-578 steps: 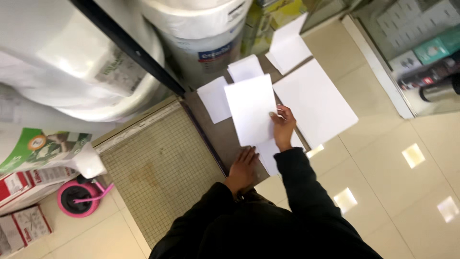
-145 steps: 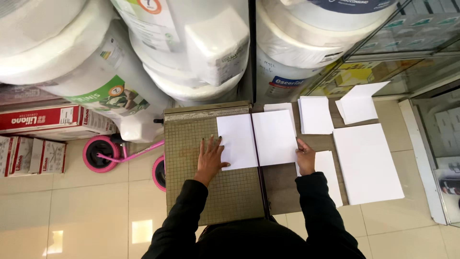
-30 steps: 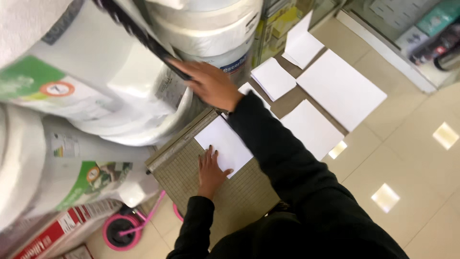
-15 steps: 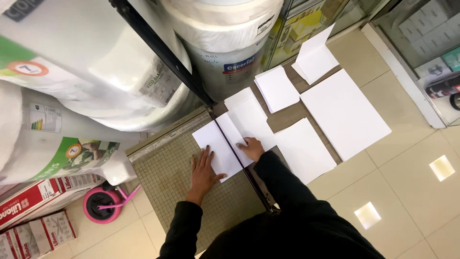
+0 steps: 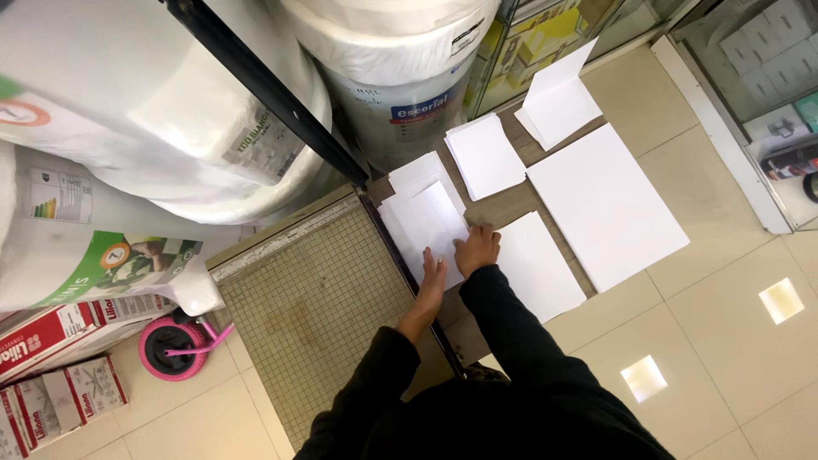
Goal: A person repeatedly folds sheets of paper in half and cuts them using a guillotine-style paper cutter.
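Note:
Both of my hands rest on a small pile of cut white sheets (image 5: 426, 217) lying just right of a paper cutter's black blade arm (image 5: 281, 111). My left hand (image 5: 432, 277) lies flat with fingers together along the pile's near edge. My right hand (image 5: 477, 249) presses the pile's right side, fingers bent. The cutter's gridded board (image 5: 315, 307) lies bare to the left. The blade arm stands raised, slanting up to the far left.
More white paper lies around: a small stack (image 5: 486, 155), a folded sheet (image 5: 558, 98), a large sheet (image 5: 607, 204) and a medium sheet (image 5: 537, 266). Big wrapped paper rolls (image 5: 128, 111) loom at the left. A pink tape dispenser (image 5: 175, 347) sits near boxes (image 5: 60, 400).
My left hand has slid right off the gridded board, and the sheet that lay there now sits with the pile right of the blade. Both hands are close together.

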